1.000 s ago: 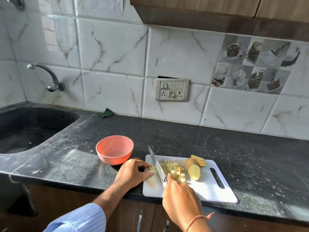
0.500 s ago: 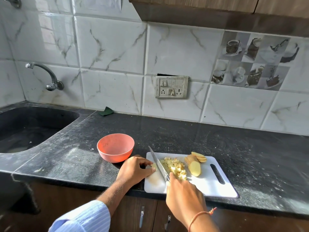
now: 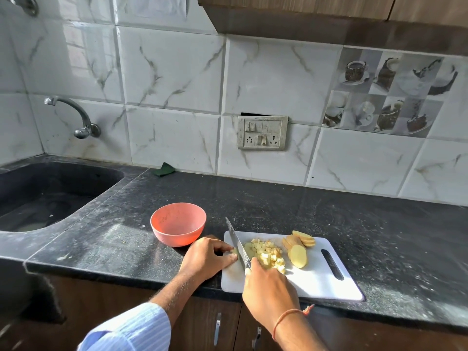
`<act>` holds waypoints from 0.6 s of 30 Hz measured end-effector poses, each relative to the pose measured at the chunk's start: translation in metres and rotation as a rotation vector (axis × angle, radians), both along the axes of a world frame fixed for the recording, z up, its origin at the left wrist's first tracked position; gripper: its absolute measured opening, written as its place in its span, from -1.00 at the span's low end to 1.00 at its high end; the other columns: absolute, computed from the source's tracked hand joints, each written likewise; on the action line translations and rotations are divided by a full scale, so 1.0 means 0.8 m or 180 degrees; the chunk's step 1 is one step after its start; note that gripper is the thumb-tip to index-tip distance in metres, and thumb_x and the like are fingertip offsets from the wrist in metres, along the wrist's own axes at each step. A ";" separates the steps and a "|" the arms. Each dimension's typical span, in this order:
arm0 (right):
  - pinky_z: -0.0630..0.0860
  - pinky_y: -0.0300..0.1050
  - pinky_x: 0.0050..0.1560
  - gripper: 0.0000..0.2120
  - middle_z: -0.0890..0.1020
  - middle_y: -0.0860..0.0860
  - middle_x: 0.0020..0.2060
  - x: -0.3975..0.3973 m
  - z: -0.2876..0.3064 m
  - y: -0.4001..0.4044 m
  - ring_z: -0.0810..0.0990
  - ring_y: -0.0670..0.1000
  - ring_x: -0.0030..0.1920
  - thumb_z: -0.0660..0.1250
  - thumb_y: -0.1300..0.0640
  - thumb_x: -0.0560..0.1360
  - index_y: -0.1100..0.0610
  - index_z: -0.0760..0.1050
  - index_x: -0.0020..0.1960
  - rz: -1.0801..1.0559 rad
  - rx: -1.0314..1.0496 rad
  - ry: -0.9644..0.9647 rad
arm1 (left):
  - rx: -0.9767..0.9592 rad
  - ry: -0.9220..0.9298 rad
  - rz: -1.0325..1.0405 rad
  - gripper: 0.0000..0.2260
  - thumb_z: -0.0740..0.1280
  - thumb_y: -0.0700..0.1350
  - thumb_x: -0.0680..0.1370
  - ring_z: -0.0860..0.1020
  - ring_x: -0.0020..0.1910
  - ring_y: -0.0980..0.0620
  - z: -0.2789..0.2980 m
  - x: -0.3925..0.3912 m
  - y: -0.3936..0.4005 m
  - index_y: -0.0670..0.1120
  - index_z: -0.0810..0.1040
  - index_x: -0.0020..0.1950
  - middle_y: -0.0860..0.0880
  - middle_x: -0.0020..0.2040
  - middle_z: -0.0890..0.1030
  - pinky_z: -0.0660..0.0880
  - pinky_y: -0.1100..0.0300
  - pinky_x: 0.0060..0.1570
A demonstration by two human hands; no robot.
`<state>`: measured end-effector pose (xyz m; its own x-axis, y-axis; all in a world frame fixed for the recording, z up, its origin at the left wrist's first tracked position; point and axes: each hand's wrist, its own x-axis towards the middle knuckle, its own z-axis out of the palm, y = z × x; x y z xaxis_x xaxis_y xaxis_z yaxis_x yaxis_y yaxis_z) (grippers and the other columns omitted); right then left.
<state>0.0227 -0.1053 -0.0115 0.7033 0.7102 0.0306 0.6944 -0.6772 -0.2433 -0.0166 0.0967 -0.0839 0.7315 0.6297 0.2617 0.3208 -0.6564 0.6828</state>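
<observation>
A white cutting board [image 3: 321, 279] lies at the front edge of the dark counter. On it sit a pile of diced potato [image 3: 266, 253], a potato half [image 3: 298, 256] and several potato slices [image 3: 302, 239]. My right hand [image 3: 268, 287] grips the handle of a knife [image 3: 238, 243], whose blade points away from me, left of the pile. My left hand [image 3: 206, 257] pinches a small potato piece [image 3: 235, 250] against the board, right beside the blade. An empty orange bowl [image 3: 178, 223] stands on the counter left of the board.
A black sink [image 3: 48, 196] with a wall tap [image 3: 76, 115] fills the left side. A green scrap [image 3: 164, 169] lies by the tiled wall. A socket panel [image 3: 262, 133] is on the wall. Cupboards hang overhead and cabinet doors with handles [image 3: 217, 329] are below.
The knife blade has shifted slightly left toward my left fingertips, which stay on the small potato piece. The camera view rose a little.
</observation>
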 end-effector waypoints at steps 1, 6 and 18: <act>0.61 0.02 0.10 -0.69 0.63 0.04 0.09 0.002 0.000 0.004 0.62 0.09 0.10 0.03 0.00 0.74 0.01 0.35 0.42 -0.0007 0.0030 0.0039 | 0.0006 0.0016 -0.0008 -0.77 0.59 0.24 0.43 0.61 -0.07 0.31 0.001 0.000 0.000 0.22 0.77 0.03 0.26 -0.05 0.65 0.57 0.33 -0.09; 0.58 0.05 0.04 -0.61 0.66 0.12 0.15 0.002 0.000 -0.007 0.66 0.17 0.14 0.01 0.02 0.74 0.05 0.29 0.53 0.0161 -0.0155 -0.0303 | 0.0029 0.0007 0.0037 -0.76 0.57 0.24 0.43 0.59 -0.07 0.34 0.002 -0.002 -0.001 0.22 0.77 0.05 0.26 -0.06 0.65 0.44 0.45 -0.17; 0.59 -0.06 0.18 -0.53 0.66 0.03 0.23 0.004 0.004 -0.025 0.63 0.04 0.25 0.00 -0.06 0.76 -0.02 0.20 0.65 -0.0074 0.0080 -0.0069 | -0.0021 -0.0030 -0.0064 -0.80 0.60 0.17 0.46 0.61 -0.07 0.31 0.004 -0.005 0.000 0.14 0.80 0.03 0.27 -0.07 0.67 0.48 0.45 -0.13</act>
